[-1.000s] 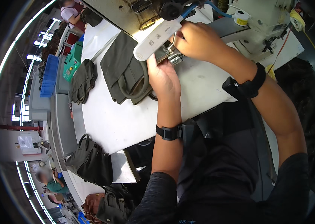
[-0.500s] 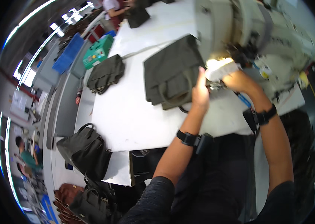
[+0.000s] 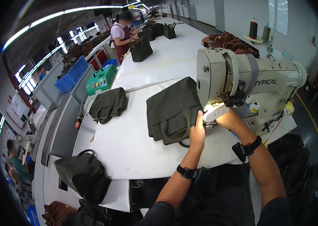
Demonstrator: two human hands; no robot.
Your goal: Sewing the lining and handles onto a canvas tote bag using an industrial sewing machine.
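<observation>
A dark green handbag (image 3: 174,109) with looped handles lies on the white table, its right side against the head of a sewing machine (image 3: 249,75). My left hand (image 3: 197,132) grips the bag's right edge beside a handle, thumb pointing up. Close to the lit needle area, my right hand (image 3: 228,119) is bent in behind a white lamp-like piece (image 3: 215,113). Its fingertips are hidden there, so what they touch cannot be seen. Both wrists wear black straps with small boxes.
Left on the white table (image 3: 129,158) lies a smaller dark green bag (image 3: 108,104), near a green box with knobs (image 3: 101,80). A black handbag (image 3: 82,175) sits at the near left corner. Thread cones (image 3: 253,30) stand behind the machine. A person (image 3: 121,35) works at the far end.
My view has tilted upward and steadied, so the table and machine sit lower in the picture. Both hands keep nearly the same places at the bag and machine.
</observation>
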